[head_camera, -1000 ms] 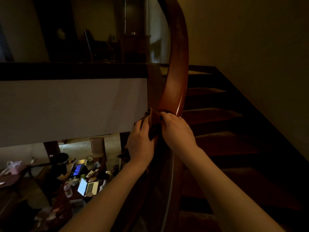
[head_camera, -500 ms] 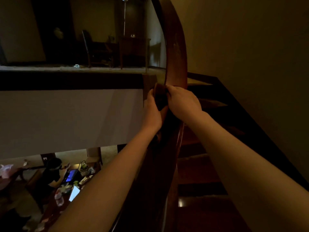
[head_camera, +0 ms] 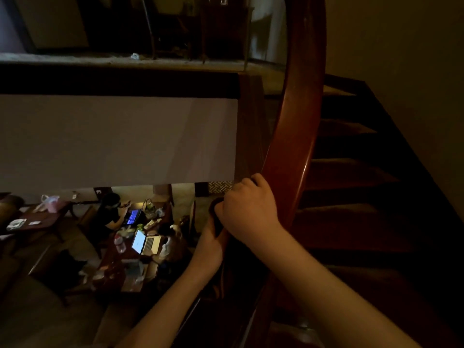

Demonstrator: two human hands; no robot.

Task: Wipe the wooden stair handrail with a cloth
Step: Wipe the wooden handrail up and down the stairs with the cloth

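Observation:
A glossy reddish-brown wooden handrail (head_camera: 298,116) curves up the stairs through the middle of the view. My right hand (head_camera: 248,209) is closed around the rail's left side, pressing a dark cloth (head_camera: 216,222) against it. My left hand (head_camera: 211,244) sits just below and left of the right hand, gripping the same dark cloth on the rail's outer side. Only a small dark fold of the cloth shows between the two hands; most of it is hidden by my fingers.
Dark wooden stair steps (head_camera: 351,177) rise on the right beside a plain wall. To the left is a white balcony face (head_camera: 118,139). Far below, a seated person works at a cluttered table with an open laptop (head_camera: 147,243).
Both hands have slid back down the handrail with the cloth, from higher up the rail to a lower spot. The view has tilted down towards the room below.

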